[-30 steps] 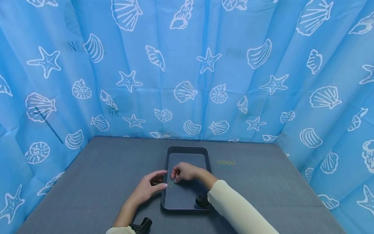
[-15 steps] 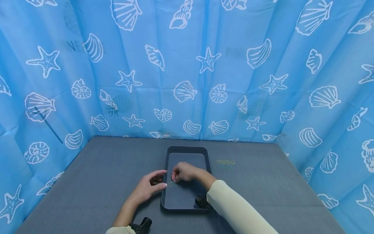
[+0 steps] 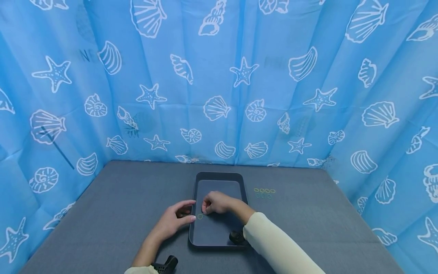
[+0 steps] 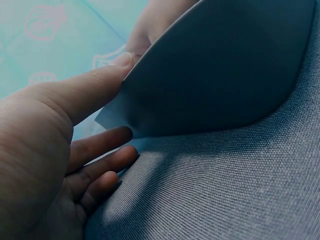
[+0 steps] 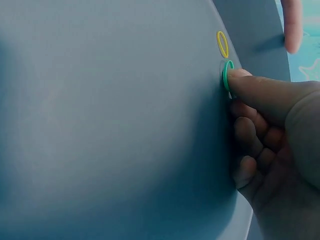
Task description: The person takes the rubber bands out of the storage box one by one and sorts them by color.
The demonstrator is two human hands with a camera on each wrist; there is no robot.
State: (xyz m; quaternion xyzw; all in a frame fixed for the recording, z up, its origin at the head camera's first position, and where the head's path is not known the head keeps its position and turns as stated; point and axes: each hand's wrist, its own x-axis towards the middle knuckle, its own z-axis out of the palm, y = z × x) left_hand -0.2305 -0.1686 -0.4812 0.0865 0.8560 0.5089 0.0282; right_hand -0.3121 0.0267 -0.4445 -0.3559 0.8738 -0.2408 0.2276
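A dark grey rectangular tray point(image 3: 220, 185) lies on the table. Inside it, near the left wall, my right hand point(image 3: 216, 201) pinches a thin green ring point(image 5: 225, 78) between thumb and index finger, low at the tray floor; the other fingers curl underneath. Just beside the green ring, a thin yellow ring point(image 5: 218, 45) lies flat on the floor of the tray. My left hand point(image 3: 170, 220) is at the tray's left side, thumb resting on the rim and the other fingers loosely bent near the outer wall in the left wrist view.
On the grey cloth-covered table point(image 3: 301, 217), right of the tray, several yellow rings point(image 3: 262, 188) sit in a row, with a row of green rings point(image 3: 263, 198) in front of them. A blue seashell curtain point(image 3: 236, 125) hangs behind the table and along both sides.
My right fingertips have drawn slightly closer together at the same spot in the tray. The left hand has stayed at the tray's edge.
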